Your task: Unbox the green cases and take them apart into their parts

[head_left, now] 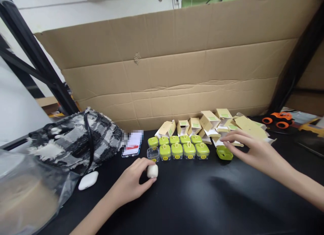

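My left hand [133, 179] pinches a small white rounded block [152, 171] between thumb and fingers, low over the black table. Just behind it stands a clear plastic box [153, 154] without a lid. To its right, clear boxes with green lids [177, 150] form two rows, the front ones showing yellow round stickers. My right hand [244, 149] hovers with thumb and fingers slightly apart, nothing seen between them. Close below its fingertips lies a loose green lid [224, 154], hollow side up.
Opened small cardboard boxes [210, 121] are heaped behind the rows. A phone [133, 143], a white earphone case [88, 180], a checked bag [76, 137] and a clear plastic bag [32, 194] lie left. An orange toy car [278, 119] stands right, a cardboard sheet [172, 69] behind.
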`<state>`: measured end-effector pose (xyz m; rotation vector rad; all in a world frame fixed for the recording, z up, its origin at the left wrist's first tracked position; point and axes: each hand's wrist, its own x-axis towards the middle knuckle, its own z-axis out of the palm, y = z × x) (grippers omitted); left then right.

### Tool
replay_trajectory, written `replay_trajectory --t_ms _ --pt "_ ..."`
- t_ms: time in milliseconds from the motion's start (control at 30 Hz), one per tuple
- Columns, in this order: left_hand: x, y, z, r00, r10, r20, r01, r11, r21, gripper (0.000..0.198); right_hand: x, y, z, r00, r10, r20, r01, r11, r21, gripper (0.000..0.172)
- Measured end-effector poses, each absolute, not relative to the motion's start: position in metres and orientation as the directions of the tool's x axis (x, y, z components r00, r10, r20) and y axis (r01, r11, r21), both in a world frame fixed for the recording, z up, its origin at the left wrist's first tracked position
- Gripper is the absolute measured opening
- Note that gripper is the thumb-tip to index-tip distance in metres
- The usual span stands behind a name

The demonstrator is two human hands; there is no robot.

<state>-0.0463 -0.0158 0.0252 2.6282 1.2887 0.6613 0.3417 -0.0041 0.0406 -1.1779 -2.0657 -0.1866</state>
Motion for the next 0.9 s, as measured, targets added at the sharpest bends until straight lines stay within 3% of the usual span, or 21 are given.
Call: replay_trajectory --t_ms 100,233,400,500,667,900 --pt "-0.045 -0.011 0.018 0.561 0.743 0.364 0.698 -0.661 0.274 0.027 0.307 0.006 0.061 -0.386 0.662 0.643 0.726 0.648 -0.232 0.018" --pt "-0.047 -0.013 0.009 0.482 0.778 0.403 0.710 -0.617 0.340 0.030 0.262 0.038 0.076 -0.477 0.678 0.559 0.688 0.684 -0.242 0.017" --pt "-0.044 -0.013 0.006 0.457 0.793 0.402 0.681 -0.603 0.416 0.033 0.193 0.082 0.087 -0.663 0.654 0.364 0.613 0.754 -0.237 0.012" --pt "-0.042 -0.011 0.005 0.473 0.780 0.410 0.646 -0.624 0.440 0.025 0.155 0.098 0.092 -0.740 0.624 0.251 0.593 0.782 -0.193 0.021" --pt "-0.042 -0.009 0.003 0.462 0.784 0.415 0.640 -0.618 0.456 0.025 0.129 0.110 0.091 -0.739 0.661 0.128 0.653 0.750 -0.102 0.027" --pt "-0.042 -0.008 0.002 0.429 0.805 0.410 0.635 -0.591 0.497 0.027 0.132 0.110 0.077 -0.720 0.689 0.080 0.685 0.725 -0.076 0.028"
